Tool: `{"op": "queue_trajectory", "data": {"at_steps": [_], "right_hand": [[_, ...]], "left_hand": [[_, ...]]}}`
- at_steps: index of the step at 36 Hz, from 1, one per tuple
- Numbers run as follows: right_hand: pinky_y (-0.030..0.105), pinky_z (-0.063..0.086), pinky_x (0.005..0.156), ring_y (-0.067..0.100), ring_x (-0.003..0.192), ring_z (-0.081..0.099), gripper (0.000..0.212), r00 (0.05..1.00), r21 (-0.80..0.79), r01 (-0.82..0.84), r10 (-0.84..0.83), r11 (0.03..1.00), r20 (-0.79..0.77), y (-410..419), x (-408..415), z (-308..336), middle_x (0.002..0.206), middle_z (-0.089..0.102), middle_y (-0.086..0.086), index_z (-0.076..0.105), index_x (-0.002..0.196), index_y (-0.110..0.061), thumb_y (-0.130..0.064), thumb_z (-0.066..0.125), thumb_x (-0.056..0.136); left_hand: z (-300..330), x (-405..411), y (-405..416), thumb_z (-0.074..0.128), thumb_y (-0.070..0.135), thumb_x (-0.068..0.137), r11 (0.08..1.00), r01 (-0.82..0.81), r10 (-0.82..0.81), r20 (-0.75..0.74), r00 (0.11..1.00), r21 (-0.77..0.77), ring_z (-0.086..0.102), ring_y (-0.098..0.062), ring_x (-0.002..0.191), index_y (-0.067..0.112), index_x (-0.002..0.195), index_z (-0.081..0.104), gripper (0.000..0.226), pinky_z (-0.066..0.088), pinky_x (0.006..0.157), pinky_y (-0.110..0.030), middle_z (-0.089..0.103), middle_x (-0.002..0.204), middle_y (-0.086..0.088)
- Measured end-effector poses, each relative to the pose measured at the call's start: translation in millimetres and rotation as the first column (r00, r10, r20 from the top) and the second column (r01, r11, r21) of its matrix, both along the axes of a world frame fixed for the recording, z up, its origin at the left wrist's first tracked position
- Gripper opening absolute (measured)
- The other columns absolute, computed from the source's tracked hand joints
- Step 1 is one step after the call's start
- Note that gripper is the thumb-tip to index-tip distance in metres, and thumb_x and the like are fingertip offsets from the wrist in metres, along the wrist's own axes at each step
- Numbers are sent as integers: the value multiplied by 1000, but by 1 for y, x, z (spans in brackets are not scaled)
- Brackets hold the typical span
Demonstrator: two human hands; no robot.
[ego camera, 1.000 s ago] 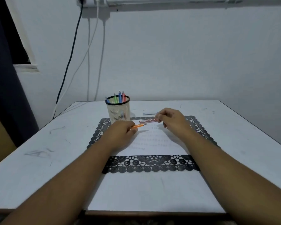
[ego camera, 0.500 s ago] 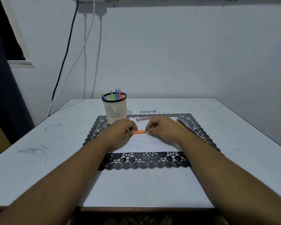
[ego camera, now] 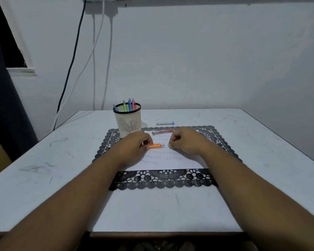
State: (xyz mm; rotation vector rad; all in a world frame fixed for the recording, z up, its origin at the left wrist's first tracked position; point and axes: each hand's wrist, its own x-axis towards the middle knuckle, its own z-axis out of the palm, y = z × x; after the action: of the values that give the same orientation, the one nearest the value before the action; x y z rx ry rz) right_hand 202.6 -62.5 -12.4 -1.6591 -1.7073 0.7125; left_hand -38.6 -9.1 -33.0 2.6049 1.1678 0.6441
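My left hand grips an orange mechanical pencil that points right, its metal tip just short of my right hand. My right hand's fingertips pinch something very thin right at the pencil's tip, perhaps a lead; it is too small to tell. Both hands hover over a white sheet of paper with faint rows of writing. A red lead case lies on the paper's far edge, apart from both hands.
The paper lies on a black lace placemat on a white table. A cream mesh cup with several coloured pens stands at the mat's back left. A blue-and-white lead case lies behind the mat. Cables hang down the wall.
My right hand let go of the red lead case, which now lies on the paper, and came down to the pencil's tip. My left hand turned the pencil level and held it in place.
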Motion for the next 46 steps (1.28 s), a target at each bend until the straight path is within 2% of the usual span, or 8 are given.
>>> {"op": "queue_trajectory", "data": {"at_steps": [3,7,13,17,21,26,33,46], "right_hand": [[4,44,50,-11,58,64,2,997,-11,26,-27,1000,-78,-1,2,0,84,72,4,75,90,2,2,75,92],[6,47,56,2,74,69,5,997,45,46,-43,998,-61,1,-8,-2,85,76,1,80,88,-7,-5,78,91],[33,56,81,10,85,71,6,994,86,-11,1,996,111,8,-26,-4,87,77,-10,83,92,-23,-25,78,93],[15,46,70,0,90,64,11,996,110,26,-36,994,85,6,-19,-4,102,73,-9,80,107,-22,-22,74,97],[0,40,55,-1,80,63,14,993,97,94,-86,991,-85,0,-3,0,91,73,-4,78,86,-19,-10,73,96],[12,54,67,8,75,72,7,965,-85,-28,5,996,-263,-8,4,6,84,76,8,78,87,0,5,74,90],[9,51,59,-2,59,68,6,979,-80,-109,93,991,-182,-13,-6,8,67,72,0,77,88,5,11,75,87],[9,51,59,-3,61,67,6,987,-74,-98,88,992,-133,-13,-9,9,75,72,3,77,87,-1,4,75,90]], "left_hand": [[-1,-3,2,64,20,101,999,-13,14,27,1000,-38,53,-1,94,33,105,67,14,40,74,-22,57,102,19],[1,-3,1,67,21,99,999,8,-7,26,1000,-42,54,0,94,32,106,71,14,44,77,-22,59,101,20],[3,-1,0,66,22,99,998,53,-53,-2,999,-41,55,0,92,31,107,72,13,46,79,-26,61,100,16],[3,-2,-1,66,23,99,998,34,-34,7,999,-44,55,0,92,33,105,71,12,48,79,-28,60,100,18],[1,-3,-1,66,24,99,999,14,-13,26,1000,-46,56,-1,91,34,106,71,13,51,79,-29,60,100,19],[0,-3,-2,66,25,99,1000,9,-9,22,1000,-29,55,-2,88,36,105,70,13,51,76,-29,59,98,19],[1,-3,-2,66,25,100,1000,16,-16,9,1000,-24,54,0,92,34,108,70,13,49,79,-28,59,100,20],[4,-1,-7,64,26,101,999,25,-25,-4,1000,-31,54,2,93,31,110,70,12,43,74,-21,59,102,20]]}}
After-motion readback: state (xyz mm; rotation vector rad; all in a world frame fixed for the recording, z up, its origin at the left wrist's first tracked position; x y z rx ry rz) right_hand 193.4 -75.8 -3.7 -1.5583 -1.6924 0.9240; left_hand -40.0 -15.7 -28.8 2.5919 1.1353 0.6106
